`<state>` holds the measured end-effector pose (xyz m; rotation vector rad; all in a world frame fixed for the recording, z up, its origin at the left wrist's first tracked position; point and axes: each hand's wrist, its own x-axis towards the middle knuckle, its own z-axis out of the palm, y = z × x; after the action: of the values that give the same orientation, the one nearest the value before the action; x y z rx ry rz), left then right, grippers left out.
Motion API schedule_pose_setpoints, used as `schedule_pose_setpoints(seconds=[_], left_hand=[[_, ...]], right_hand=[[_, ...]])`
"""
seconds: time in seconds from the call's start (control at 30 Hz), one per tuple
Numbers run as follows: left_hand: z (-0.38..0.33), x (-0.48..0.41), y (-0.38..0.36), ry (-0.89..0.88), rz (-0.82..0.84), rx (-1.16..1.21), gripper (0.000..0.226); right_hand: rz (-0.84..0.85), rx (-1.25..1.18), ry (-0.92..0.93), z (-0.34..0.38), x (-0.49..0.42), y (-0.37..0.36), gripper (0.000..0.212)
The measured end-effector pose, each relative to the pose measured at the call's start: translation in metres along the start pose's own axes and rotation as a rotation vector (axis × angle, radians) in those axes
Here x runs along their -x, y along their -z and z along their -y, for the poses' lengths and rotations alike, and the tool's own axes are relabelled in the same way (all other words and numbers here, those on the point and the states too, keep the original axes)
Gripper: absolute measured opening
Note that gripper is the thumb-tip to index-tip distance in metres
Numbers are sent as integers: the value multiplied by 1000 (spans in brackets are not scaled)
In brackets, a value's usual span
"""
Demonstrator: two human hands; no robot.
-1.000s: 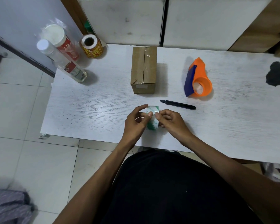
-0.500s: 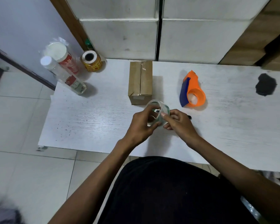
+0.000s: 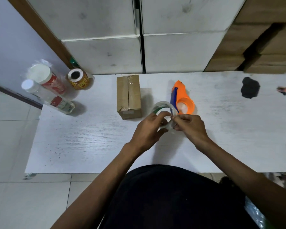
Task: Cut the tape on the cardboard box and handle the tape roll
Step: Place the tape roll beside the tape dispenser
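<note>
A clear tape roll (image 3: 162, 107) is held above the white table (image 3: 89, 138), tilted so its hole faces me. My left hand (image 3: 147, 129) grips its left and lower rim. My right hand (image 3: 191, 128) pinches its right edge with thumb and fingers. A small brown cardboard box (image 3: 128, 95), sealed with clear tape along its top seam, stands just behind and left of the roll. The black knife is hidden behind my hands.
An orange and blue tape dispenser (image 3: 182, 98) lies right of the box. Two wrapped bottles (image 3: 48, 91) and a yellow label roll (image 3: 78, 78) sit at the back left. A black patch (image 3: 249, 86) marks the table's right. White cabinets (image 3: 106, 52) stand behind.
Both hands lifted the tape roll off the table and carried it forward, turning it so its opening shows. The head camera tilted up.
</note>
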<state>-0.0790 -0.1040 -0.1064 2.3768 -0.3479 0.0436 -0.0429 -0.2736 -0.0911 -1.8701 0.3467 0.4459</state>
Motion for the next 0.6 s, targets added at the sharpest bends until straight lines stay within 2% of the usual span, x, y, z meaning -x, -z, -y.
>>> schedule_pose_setpoints(seconds=[0.23, 0.37, 0.43, 0.5, 0.6], left_hand=[[13, 8, -2, 97, -157, -12, 50], [22, 18, -9, 198, -21, 25, 37], [28, 22, -15, 277, 39, 21, 32], [33, 25, -21, 359, 57, 32, 33], [37, 29, -28, 410, 67, 53, 35]], right_hand=[[-131, -245, -36, -3, -18, 38, 15], [-221, -373, 17, 5, -33, 65, 22], [-242, -399, 13, 7, -39, 76, 16], [-254, -412, 3, 5, -45, 84, 9], [-258, -474, -22, -2, -54, 92, 10]])
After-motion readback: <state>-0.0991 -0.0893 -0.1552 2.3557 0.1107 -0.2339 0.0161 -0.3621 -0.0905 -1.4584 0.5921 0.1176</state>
